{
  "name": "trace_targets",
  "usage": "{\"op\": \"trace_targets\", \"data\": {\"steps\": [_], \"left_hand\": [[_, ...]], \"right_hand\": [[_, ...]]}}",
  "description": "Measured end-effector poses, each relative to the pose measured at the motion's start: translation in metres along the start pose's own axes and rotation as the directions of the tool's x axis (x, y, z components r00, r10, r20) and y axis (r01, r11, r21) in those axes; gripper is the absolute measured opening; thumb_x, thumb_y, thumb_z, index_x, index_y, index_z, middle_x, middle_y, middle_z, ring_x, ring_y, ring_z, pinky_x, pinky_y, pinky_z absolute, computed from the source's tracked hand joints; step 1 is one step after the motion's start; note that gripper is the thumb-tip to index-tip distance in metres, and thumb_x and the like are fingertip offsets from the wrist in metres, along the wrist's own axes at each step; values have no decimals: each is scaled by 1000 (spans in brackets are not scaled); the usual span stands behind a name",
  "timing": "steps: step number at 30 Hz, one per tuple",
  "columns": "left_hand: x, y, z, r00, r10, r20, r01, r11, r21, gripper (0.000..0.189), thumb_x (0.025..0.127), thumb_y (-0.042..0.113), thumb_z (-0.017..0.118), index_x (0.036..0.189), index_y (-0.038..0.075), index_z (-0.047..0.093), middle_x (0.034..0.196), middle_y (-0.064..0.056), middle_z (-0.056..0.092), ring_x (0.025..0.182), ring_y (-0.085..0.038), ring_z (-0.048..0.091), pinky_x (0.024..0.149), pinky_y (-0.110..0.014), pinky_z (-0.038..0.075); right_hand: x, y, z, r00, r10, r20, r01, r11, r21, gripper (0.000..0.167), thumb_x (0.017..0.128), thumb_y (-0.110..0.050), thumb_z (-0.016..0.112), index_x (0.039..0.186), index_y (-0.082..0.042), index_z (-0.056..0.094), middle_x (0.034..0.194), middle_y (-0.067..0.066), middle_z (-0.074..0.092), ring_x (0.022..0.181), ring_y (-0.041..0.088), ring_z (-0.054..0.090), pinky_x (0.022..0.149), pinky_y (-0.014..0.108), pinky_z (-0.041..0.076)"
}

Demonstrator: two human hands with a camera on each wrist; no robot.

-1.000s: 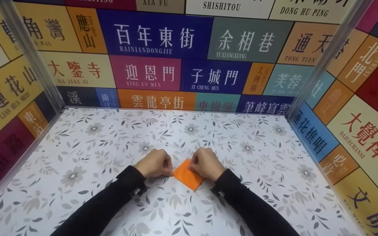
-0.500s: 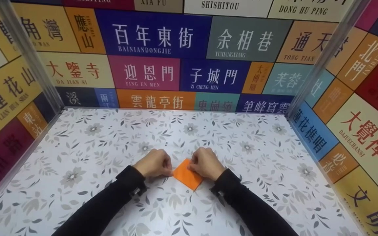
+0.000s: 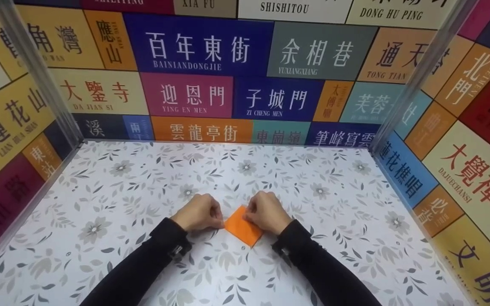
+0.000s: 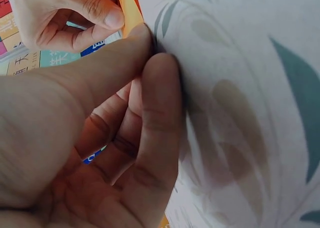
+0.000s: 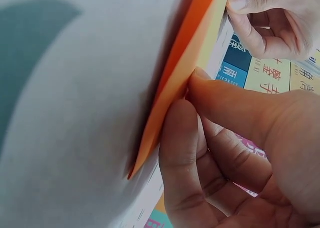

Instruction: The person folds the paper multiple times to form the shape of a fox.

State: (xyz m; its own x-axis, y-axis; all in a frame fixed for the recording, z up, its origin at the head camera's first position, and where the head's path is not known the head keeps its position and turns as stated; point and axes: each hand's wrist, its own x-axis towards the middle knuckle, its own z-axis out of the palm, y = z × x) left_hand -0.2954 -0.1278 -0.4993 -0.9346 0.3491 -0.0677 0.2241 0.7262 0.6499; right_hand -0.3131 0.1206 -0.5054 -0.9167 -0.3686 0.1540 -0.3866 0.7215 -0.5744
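A small square of orange paper [image 3: 241,231] lies on the flowered tabletop, turned so that one corner faces the person. My left hand [image 3: 199,212] pinches its left corner between thumb and curled fingers. At the upper right edge, my right hand [image 3: 268,213] pinches the paper with thumb and forefinger. The right wrist view shows the paper [image 5: 162,106] in layers, folded, with its edge slightly raised. In the left wrist view only a narrow strip of the paper [image 4: 131,11] shows beyond the thumb. The right fingertips hide part of the sheet.
A white tabletop [image 3: 143,187] with grey leaves and flowers spreads around the hands. Upright panels of coloured signs [image 3: 198,46] close it in at the back, left and right, with clear corner strips [image 3: 415,80] where they meet.
Both hands and the orange paper stay almost in place. The forearms shift very slightly, and the head view moves a little.
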Motion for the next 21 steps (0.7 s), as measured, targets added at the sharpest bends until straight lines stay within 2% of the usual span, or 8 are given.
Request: {"op": "trace_targets", "data": {"steps": [4,12,21], "left_hand": [[0,-1,2,1000,5,-14,-5,1000,-10,17,87,11,101,82,12,85,72,4,75,66,-8,60,66,-22,51],[1,-1,2,1000,-28,-1,28,998,-50,16,87,11,102,85,14,86,75,3,77,67,-8,63,67,-22,53],[3,2,2,1000,-8,8,9,998,-57,16,86,10,101,89,14,86,79,1,78,69,-10,64,69,-25,53]], "right_hand": [[0,1,0,1000,-13,-17,13,1000,-8,20,87,-3,97,74,-8,82,69,-1,74,61,9,55,60,22,46],[1,0,1,1000,30,-1,-30,999,15,19,89,-5,98,77,-9,83,73,1,77,63,9,58,61,22,49],[0,0,1,999,37,13,-38,999,35,16,90,-4,97,80,-9,85,74,1,78,62,9,59,60,21,49]]}}
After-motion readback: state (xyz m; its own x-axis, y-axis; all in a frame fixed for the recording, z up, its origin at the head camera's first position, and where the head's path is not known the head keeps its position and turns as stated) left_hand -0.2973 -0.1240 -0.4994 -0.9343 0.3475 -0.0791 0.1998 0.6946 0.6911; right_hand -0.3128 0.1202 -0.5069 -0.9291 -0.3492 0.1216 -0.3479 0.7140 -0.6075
